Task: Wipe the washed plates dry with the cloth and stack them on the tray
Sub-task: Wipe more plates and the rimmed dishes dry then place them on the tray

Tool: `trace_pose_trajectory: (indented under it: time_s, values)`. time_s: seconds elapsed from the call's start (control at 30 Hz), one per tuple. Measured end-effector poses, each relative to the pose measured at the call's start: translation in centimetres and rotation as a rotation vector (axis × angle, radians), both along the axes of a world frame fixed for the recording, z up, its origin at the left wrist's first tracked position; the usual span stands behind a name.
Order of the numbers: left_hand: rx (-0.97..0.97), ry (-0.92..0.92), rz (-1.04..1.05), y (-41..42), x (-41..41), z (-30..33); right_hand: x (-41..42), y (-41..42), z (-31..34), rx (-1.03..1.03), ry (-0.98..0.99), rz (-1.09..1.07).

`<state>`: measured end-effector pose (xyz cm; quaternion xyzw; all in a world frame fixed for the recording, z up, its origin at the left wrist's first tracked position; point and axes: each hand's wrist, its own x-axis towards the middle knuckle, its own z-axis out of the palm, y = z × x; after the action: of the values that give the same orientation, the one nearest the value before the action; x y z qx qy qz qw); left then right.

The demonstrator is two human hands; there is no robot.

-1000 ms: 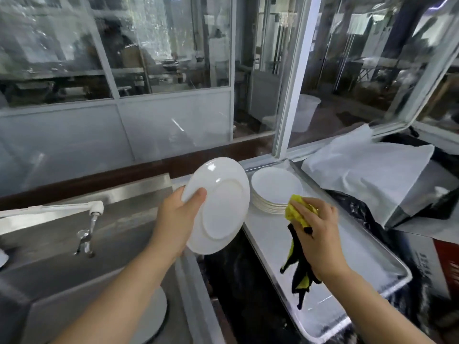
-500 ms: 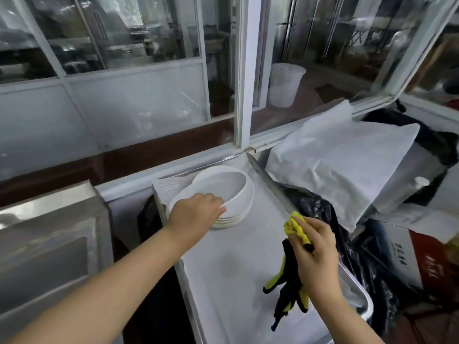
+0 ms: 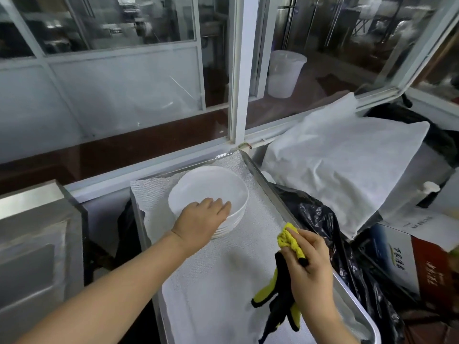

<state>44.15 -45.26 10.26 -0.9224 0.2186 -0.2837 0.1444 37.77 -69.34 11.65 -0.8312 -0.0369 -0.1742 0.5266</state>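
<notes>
A stack of several white plates (image 3: 211, 187) stands at the far end of a long metal tray (image 3: 270, 184) lined with white textured paper. My left hand (image 3: 201, 220) rests on the near rim of the top plate, fingers curled over its edge. Over the tray's right side, my right hand (image 3: 310, 274) grips a yellow and black cloth (image 3: 283, 291), whose loose ends hang down below the fist.
A steel sink unit (image 3: 37, 244) stands to the left, with a dark gap between it and the tray. Black plastic bags (image 3: 330, 234), a white sheet (image 3: 342, 167) and a cardboard box (image 3: 422, 264) crowd the right. Windows run along the back.
My left hand carried the plate from over the sink to the tray and set it on the stack. The view swung right; the right hand kept the cloth.
</notes>
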Motion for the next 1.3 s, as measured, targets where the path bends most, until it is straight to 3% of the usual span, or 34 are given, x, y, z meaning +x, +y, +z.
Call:
trace_pose_trajectory:
  time_s: [0.27,0.87,1.13,1.3]
  values:
    - [-0.008,-0.031,-0.092,0.1,1.3,-2.0,1.1,0.4,-1.3,0.008,0.015,0.013]
    - [-0.111,0.235,0.085,0.1,1.3,-2.9,2.0,1.7,-2.3,-0.034,0.027,0.031]
    - [-0.317,0.286,0.166,-0.6,-0.6,-1.3,0.6,2.9,-1.4,-0.067,0.011,0.037]
    - [-0.555,0.258,0.200,1.7,-6.7,0.4,-1.0,5.6,1.1,-0.004,0.032,0.088]
